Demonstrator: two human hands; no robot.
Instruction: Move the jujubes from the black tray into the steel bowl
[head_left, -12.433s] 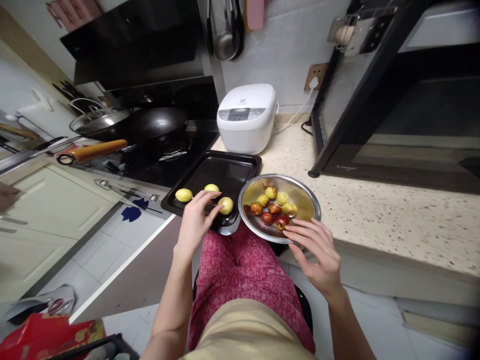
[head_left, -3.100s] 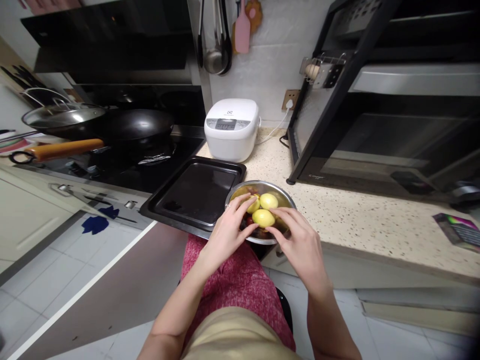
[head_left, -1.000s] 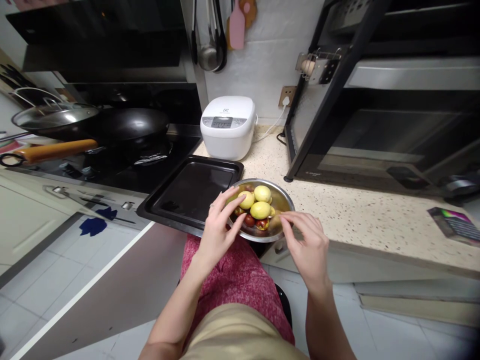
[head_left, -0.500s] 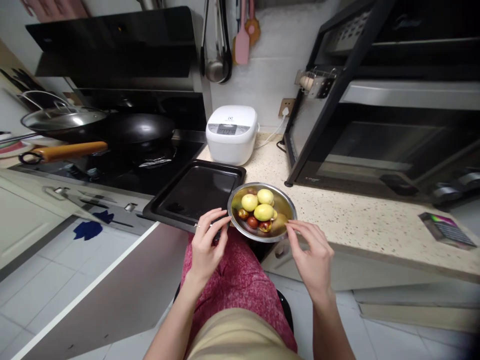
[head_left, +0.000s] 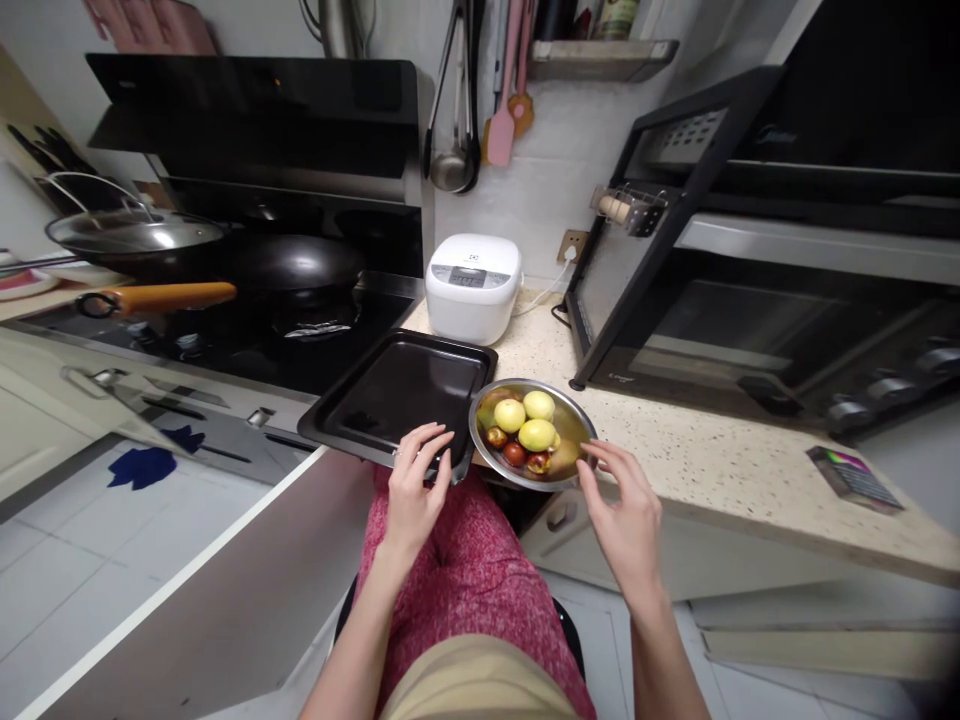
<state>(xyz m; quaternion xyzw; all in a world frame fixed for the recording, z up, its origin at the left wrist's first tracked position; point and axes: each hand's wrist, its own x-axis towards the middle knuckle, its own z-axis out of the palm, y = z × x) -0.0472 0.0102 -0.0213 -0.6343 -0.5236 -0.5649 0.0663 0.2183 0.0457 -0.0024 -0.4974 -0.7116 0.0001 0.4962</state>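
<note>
I've got left hand (head_left: 411, 492) empty, fingers parted, at five o'clock on tray (head_left: 397, 385), right hand (head_left: 626, 500) at four o'clock on bowl (head_left: 570, 438) of fruit (head_left: 537, 435), grip unclear.

The metal bowl (head_left: 574, 425) holds 3 large yellow fruits (head_left: 537, 435); right hand (head_left: 624, 495) at its rim, left hand (head_left: 416, 492) and black tray (head_left: 401, 380) to its left, rice cooker (head_left: 472, 300) behind.

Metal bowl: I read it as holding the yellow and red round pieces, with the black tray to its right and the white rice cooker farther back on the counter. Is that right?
Not quite: the head view shows the black tray to the left of the metal bowl. The yellow and red round pieces and the white rice cooker are as you said.
</note>
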